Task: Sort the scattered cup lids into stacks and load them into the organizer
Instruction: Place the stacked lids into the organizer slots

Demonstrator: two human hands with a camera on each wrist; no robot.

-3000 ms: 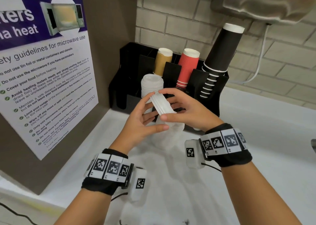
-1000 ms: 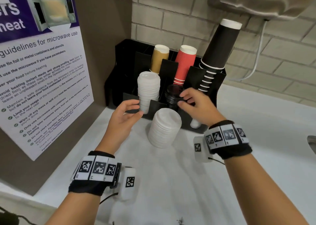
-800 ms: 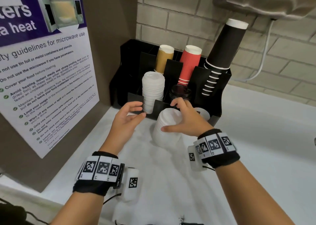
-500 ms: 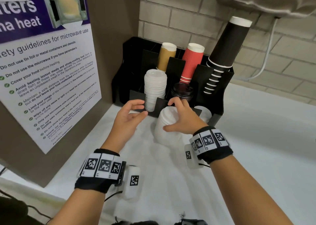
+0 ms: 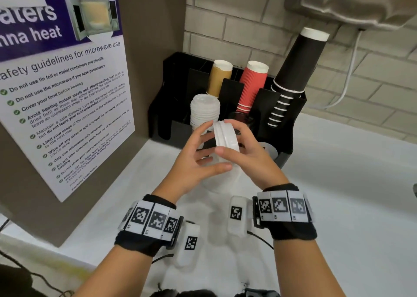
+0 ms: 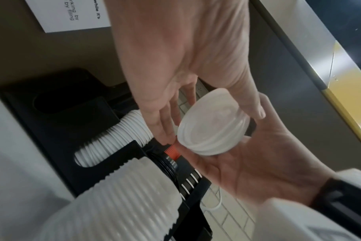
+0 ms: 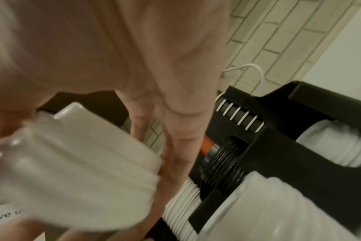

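Observation:
A few nested white lids (image 5: 225, 137), tipped on edge, are held between both hands in front of the black organizer (image 5: 291, 116). My left hand (image 5: 206, 150) pinches them from the left, thumb underneath. My right hand (image 5: 240, 142) curls over their right side. The left wrist view shows the held lids (image 6: 213, 130) between thumb and fingers. Under the hands a tall stack of white lids (image 5: 222, 180) stands on the counter, mostly hidden. The organizer holds a white lid stack (image 5: 204, 108), black lids (image 7: 223, 163) and another white stack (image 7: 340, 146).
Tan (image 5: 220, 78), red (image 5: 251, 84) and black (image 5: 295, 71) paper cup stacks lean in the organizer's back slots. A poster panel (image 5: 63, 89) walls off the left, brick wall behind. The white counter (image 5: 349, 184) runs to the right.
Half a second ago my right hand rested on top of the counter stack and my left hand hovered open beside it. Now both hands are raised, holding a few lids off that stack.

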